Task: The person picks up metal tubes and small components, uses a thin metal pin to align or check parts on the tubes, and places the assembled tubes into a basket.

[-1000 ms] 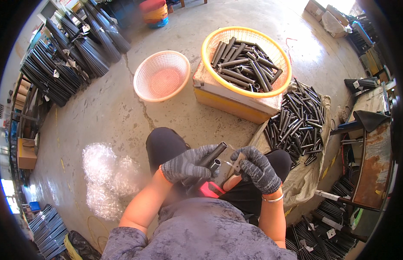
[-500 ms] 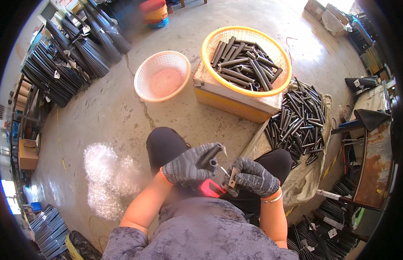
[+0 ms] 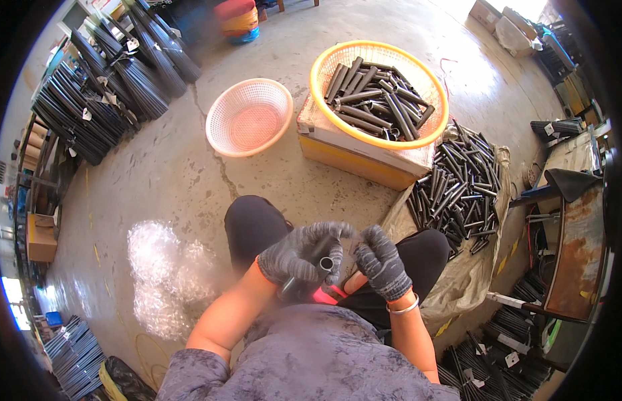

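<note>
My gloved left hand is wrapped round a short black tube, its round open end turned up and to the right. The thumb and forefinger of that hand reach toward my right hand, smeared by motion. My right hand, also in a grey knitted glove, is closed in a pinch just to the right. Whatever lies between its fingertips is blurred and partly hidden. A pink-red thing shows below my hands, mostly covered by them. Both hands are over my lap, between my knees.
Ahead, an orange-rimmed basket full of black tubes stands on a cardboard box. More tubes lie heaped on a sack at right. A pale pink basket sits left of the box. Crumpled clear plastic lies at left.
The tube in my left hand has tilted and slid lower toward my body. My right hand has risen toward the left fingertips; the small flat piece it held no longer shows clearly.
</note>
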The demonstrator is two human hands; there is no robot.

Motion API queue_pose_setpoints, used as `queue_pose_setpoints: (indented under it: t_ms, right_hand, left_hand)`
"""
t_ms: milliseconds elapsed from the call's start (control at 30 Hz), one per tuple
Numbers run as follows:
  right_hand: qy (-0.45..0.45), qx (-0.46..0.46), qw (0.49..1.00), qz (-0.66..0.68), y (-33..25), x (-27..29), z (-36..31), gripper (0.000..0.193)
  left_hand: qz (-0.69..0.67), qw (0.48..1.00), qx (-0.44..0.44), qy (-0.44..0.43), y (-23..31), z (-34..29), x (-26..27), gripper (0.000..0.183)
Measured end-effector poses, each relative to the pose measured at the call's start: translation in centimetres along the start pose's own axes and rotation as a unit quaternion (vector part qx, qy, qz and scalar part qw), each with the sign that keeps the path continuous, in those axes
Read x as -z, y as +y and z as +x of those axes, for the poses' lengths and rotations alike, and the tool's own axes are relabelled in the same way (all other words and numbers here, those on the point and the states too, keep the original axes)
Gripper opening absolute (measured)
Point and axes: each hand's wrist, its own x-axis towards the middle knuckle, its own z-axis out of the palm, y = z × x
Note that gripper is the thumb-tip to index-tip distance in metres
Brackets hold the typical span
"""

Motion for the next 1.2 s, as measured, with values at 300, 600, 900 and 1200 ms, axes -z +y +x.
queue_pose_setpoints:
  t_ms: [300,600,900,1200]
  right_hand:
    - [-0.04,-0.146,0.868,0.474,-1.8,3.1,1.8,0.019]
    - [-0.026,-0.163,0.954,0.252,-1.7,2.4,-0.3,0.017]
    - [0.025,0.042,0.984,-0.171,-1.7,1.9,1.3,0.009]
    - [0.089,0.02,0.975,-0.2,-0.5,0.0,1.6,0.011]
  left_hand:
    - [-0.03,0.995,-0.073,0.055,0.0,-1.2,1.1,0.038]
    - [0.005,0.994,-0.056,0.094,0.9,-1.2,1.2,0.036]
    - [0.056,0.992,-0.031,0.111,0.7,-1.3,0.6,0.032]
    - [0.135,0.984,0.054,0.1,0.5,-0.6,-0.3,0.028]
